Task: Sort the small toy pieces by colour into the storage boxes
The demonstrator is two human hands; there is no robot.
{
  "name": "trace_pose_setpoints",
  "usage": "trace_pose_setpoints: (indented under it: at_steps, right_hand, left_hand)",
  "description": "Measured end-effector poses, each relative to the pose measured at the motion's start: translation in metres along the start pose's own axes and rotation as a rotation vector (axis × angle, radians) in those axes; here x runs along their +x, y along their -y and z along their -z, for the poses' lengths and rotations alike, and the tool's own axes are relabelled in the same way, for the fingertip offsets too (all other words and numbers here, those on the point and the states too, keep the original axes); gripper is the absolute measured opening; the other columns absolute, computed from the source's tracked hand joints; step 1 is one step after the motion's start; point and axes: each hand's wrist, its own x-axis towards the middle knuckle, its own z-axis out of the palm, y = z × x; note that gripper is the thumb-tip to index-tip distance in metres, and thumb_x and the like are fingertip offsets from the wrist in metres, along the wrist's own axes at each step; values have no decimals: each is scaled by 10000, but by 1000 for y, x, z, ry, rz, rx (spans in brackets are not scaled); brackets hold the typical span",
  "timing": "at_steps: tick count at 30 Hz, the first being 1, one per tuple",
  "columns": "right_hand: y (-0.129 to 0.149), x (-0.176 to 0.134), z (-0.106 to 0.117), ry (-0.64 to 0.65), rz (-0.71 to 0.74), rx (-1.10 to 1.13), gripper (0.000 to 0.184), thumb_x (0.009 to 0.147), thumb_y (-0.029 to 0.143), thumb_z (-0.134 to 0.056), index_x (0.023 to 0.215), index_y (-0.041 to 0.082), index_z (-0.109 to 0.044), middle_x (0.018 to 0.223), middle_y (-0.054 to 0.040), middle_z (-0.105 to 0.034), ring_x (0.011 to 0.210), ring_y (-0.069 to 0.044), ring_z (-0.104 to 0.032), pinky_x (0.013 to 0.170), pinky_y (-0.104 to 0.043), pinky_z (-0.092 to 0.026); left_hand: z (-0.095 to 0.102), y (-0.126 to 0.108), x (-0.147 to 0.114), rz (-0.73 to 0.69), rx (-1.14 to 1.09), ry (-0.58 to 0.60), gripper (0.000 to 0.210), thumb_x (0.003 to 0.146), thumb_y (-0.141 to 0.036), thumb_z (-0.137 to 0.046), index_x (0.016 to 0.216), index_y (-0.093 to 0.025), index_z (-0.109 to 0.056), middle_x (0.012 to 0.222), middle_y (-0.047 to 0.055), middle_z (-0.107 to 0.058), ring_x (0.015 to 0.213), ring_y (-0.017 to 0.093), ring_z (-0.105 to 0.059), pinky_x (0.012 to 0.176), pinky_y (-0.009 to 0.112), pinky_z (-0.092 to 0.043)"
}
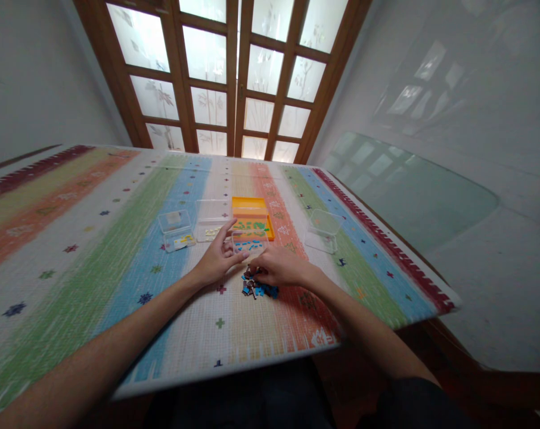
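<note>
- we look through one camera on the wearer's head, facing forward and down across a multicoloured striped tablecloth (pixel 194 328).
- we look from close above its near edge, with dark clothing (pixel 252 399) showing at the bottom.
- we see the bare left hand (pixel 213 260) and bare right hand (pixel 282 266) near us, around mid-frame.
- we take in a wide field, reaching the brown wooden doors with frosted glass panes (pixel 230 89) beyond the far edge.

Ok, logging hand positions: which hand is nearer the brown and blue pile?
Right: the right hand is over the pile; the left hand is apart, to its left.
</note>
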Motion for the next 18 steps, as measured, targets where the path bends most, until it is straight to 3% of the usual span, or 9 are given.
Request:
trace_pose_setpoints:
  at_steps: [8, 13, 18]
  right_hand:
    - [3, 1, 2, 66, -59, -41, 247, 901, 203, -650, 1101, 188, -794, 1027, -104, -785, 914, -208, -686, 736, -274, -451]
    - [6, 1, 2, 115, -75, -91, 205, 927, 277, -625, 1007, 158, -773, 921, -102, -778, 814, -203, -682, 657, -273, -406]
    - [12, 2, 7, 156, -120, -135, 222, 922, 304, -633, 988, 128, -750, 928, -130, -775, 789, -209, -684, 611, -274, -369]
  left_hand:
    - [1, 1, -1, 9, 65, -45, 918, 749, -266, -840, 1543, -308, -381, 1423, 137, -511, 1027, 232, -700, 992, 512, -567]
    - [2, 0, 0, 15, 64, -35, 929, 748, -291, -841, 1546, -308, -365, 1416, 138, -503, 991, 217, -695, 923, 470, -598]
    - [2, 1, 0, 19, 64, -38, 939, 745, -307, -839, 1546, -284, -350, 1400, 134, -497, 996, 210, -691, 959, 475, -582]
